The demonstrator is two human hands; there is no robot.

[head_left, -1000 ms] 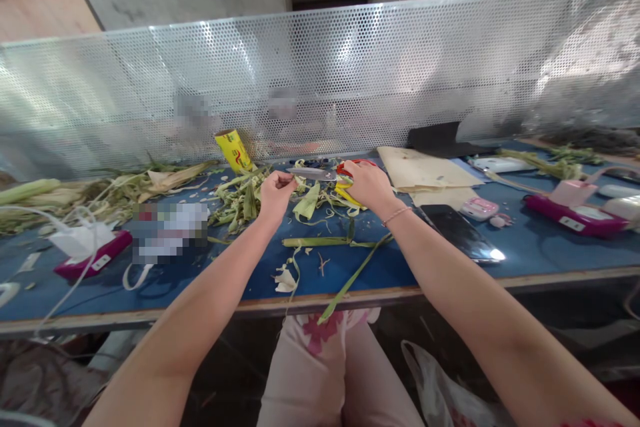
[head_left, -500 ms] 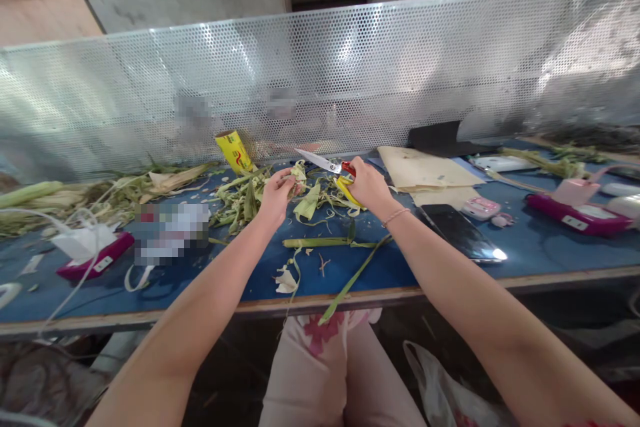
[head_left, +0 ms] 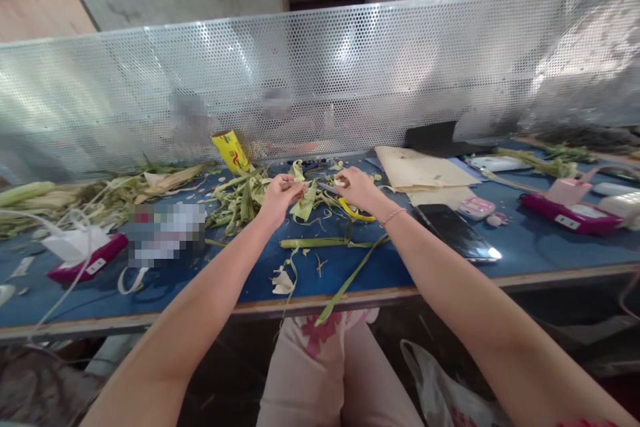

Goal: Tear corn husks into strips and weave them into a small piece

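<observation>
In the head view, my left hand (head_left: 281,199) is closed in a pinch on a pale piece of corn husk (head_left: 302,189). My right hand (head_left: 361,188) is just across from it, with thumb and fingertips together; a small whitish bit shows at them, too small to name. Under that hand are the scissors, their grey blade (head_left: 327,187) pointing left and a yellow handle (head_left: 357,212) sticking out below the palm. The red handle part is hidden. Around both hands lies a heap of green and dry husk strips (head_left: 245,199).
A yellow packet (head_left: 231,151) leans behind the heap. On the right are brown paper sheets (head_left: 425,170), a black phone (head_left: 455,232), a pink earphone case (head_left: 477,208) and a magenta power strip (head_left: 570,213). Another power strip (head_left: 90,260) with cables sits left. A perforated metal screen (head_left: 320,80) stands behind.
The scissors have dropped lower and the blade no longer points up across the heap. My right hand's fingers have left the handles and come together near my left hand.
</observation>
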